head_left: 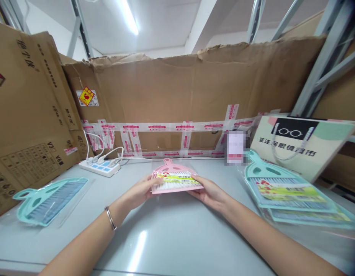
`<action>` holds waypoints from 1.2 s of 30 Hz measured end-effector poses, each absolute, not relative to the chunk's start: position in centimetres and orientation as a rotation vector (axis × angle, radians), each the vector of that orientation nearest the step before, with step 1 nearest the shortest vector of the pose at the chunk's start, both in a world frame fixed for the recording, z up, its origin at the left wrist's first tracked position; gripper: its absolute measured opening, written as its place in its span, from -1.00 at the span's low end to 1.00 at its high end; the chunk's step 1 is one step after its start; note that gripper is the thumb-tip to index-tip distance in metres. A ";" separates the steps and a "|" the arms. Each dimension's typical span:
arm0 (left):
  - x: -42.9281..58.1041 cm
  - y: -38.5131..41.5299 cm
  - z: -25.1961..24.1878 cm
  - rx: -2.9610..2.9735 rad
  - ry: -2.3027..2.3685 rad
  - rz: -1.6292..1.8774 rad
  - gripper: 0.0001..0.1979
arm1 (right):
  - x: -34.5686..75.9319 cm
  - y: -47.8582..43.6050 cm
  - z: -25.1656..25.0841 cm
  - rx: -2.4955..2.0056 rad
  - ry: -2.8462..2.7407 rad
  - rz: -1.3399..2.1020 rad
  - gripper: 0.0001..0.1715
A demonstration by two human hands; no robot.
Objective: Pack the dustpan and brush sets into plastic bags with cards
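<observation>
A pink dustpan and brush set (173, 187) in a clear plastic bag is held between both hands, over the middle of the table. My left hand (143, 189) grips its left edge with the thumb on top, and a metal bangle sits on that wrist. On the opposite edge, my right hand (207, 191) is closed with its thumb near the yellow-green label (177, 177). The handle of the pink set points away from me. White bristles show below the label.
To the right lie stacked turquoise dustpan sets (289, 191) in plastic, before a paper bag (323, 145). A turquoise set (51, 201) lies left on the grey table (166, 237). Behind are a power strip (99, 167) with cables and a large taped cardboard box (166, 92).
</observation>
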State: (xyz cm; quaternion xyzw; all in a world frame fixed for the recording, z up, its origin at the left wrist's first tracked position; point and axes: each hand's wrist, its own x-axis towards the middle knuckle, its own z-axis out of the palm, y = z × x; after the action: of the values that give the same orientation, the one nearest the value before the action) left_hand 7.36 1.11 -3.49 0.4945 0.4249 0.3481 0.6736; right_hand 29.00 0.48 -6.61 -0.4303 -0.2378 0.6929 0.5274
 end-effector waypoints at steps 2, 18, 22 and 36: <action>7.1 1.0 -3.1 1.140 0.855 0.755 -0.57 | 29.1 0.4 -6.5 -1.017 -0.577 1.666 -0.88; 6.8 2.4 -4.3 1.218 1.133 1.034 -0.56 | 30.0 -0.3 -4.8 -0.856 -0.806 1.757 -0.72; 6.8 2.3 -4.3 1.240 1.112 1.035 -0.55 | 29.8 -0.2 -5.0 -0.891 -0.801 1.681 -0.74; 6.4 2.3 -4.4 1.405 0.967 0.955 -0.38 | 29.5 0.6 -6.6 -0.967 -0.596 1.466 -0.81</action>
State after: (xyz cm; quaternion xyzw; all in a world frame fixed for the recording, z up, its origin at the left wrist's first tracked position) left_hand 6.41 2.27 -4.36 0.5958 0.4102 0.4050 0.5593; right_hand 29.46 0.62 -6.60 -0.4171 -0.2570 0.6323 0.6001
